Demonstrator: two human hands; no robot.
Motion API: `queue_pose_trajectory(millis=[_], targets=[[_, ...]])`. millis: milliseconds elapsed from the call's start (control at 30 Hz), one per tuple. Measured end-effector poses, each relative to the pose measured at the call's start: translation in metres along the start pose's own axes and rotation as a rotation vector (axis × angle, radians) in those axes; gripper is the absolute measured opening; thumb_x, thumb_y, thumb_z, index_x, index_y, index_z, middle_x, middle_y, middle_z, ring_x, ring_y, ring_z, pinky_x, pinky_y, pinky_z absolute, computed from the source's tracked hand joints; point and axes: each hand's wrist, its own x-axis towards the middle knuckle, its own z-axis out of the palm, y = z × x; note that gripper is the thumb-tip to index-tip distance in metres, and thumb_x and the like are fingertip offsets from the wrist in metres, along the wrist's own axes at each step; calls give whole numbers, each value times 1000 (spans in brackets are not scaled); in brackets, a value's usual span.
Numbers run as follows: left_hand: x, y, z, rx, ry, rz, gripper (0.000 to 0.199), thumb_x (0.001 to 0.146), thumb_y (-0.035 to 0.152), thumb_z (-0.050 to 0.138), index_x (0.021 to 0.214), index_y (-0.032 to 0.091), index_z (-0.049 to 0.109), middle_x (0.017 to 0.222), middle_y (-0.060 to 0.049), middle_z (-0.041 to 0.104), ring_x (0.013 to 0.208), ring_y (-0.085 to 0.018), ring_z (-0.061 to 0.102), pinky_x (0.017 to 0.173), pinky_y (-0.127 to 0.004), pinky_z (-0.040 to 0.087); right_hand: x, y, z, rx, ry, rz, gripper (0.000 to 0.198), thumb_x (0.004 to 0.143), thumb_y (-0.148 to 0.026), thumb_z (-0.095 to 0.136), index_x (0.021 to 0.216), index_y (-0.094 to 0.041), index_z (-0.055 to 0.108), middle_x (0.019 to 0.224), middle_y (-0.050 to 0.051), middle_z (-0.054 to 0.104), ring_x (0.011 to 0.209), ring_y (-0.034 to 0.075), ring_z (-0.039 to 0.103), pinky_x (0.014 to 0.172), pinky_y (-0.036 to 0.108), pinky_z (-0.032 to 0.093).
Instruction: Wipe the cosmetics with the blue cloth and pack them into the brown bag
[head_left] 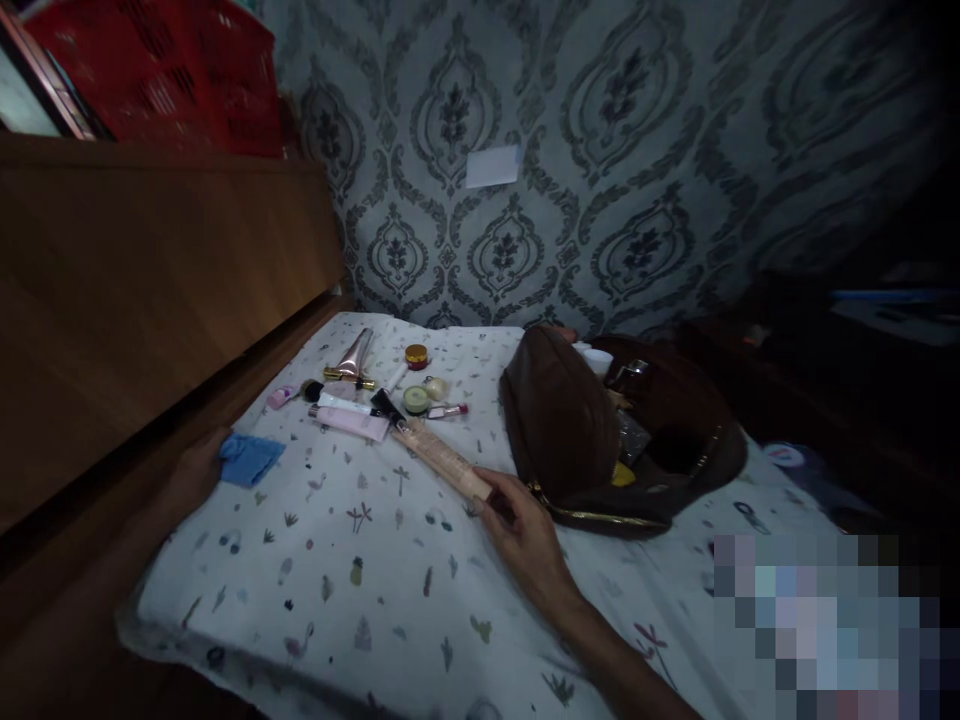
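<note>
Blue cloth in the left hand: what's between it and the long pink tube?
Head view: only white printed fabric lies between blue cloth and pink tube.

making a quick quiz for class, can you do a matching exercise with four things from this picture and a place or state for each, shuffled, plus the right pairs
Things:
1. blue cloth
2. beige tube
3. brown bag
4. red basket

Places or states:
A. standing open
B. in the right hand
C. at the picture's top left
D. in the left hand

Pairs: 1-D, 2-B, 3-A, 4-C
</note>
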Motion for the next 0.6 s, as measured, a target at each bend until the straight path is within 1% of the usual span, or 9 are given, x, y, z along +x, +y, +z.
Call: queue_pose_trajectory(millis=[100,167,267,333,367,433,467,533,600], targets=[[-1,12,-9,39,-30,33,33,70,18,43,99,19,59,96,-14,70,92,-32,67,82,-43,53,-1,3,3,29,41,25,35,83,-28,57,115,-18,65,108,10,70,90,22,66,82,37,55],[-1,29,-14,93,-23,29,29,75,20,42,100,20,59,99,-14,69,93,-34,65,78,-45,52,-1,6,6,36,61,55,37,82,-29,59,116,-18,63,109,10,70,89,22,66,82,38,55],[-2,69,-17,128,11,31,40,82,20,37,117,18,55,112,-14,67,92,-34,65,76,-46,52,-1,7,8,40,74,91,39,80,-29,62,117,-18,62,107,9,69,86,21,66,80,37,55],[-6,108,-15,74,4,94,47,83,20,37,128,19,49,109,-9,67,89,-29,66,80,-41,52,-1,6,9,33,77,88,37,78,-26,64,114,-18,63,103,8,68,83,20,64,78,36,55],[-9,130,-12,26,-13,156,46,83,21,39,128,19,49,105,-7,68,90,-27,66,83,-38,52,-1,4,9,26,77,84,34,77,-24,65,110,-18,64,101,7,67,82,19,63,76,35,55],[-18,180,-2,-67,-40,292,48,81,16,40,126,24,51,112,-3,67,100,-24,64,91,-35,51,-2,2,9,7,69,78,28,76,-20,64,104,-18,65,97,7,65,80,19,62,74,33,54],[-24,205,4,-164,-50,413,51,78,12,41,126,23,52,119,-4,64,108,-24,62,95,-37,50,-2,1,9,-5,63,75,26,76,-18,64,101,-18,65,95,6,64,80,18,62,73,32,53],[-37,252,21,-328,-92,674,53,78,6,40,126,22,53,123,-8,62,117,-24,57,101,-38,47,-3,1,8,-32,53,50,24,75,-15,61,99,-18,65,91,5,63,78,18,61,73,31,52],[-47,288,41,-409,-153,907,55,78,5,42,130,21,51,126,-11,60,121,-24,54,103,-39,46,-3,2,8,-64,65,-4,29,73,-11,59,100,-18,63,92,6,64,82,19,62,77,32,52]])
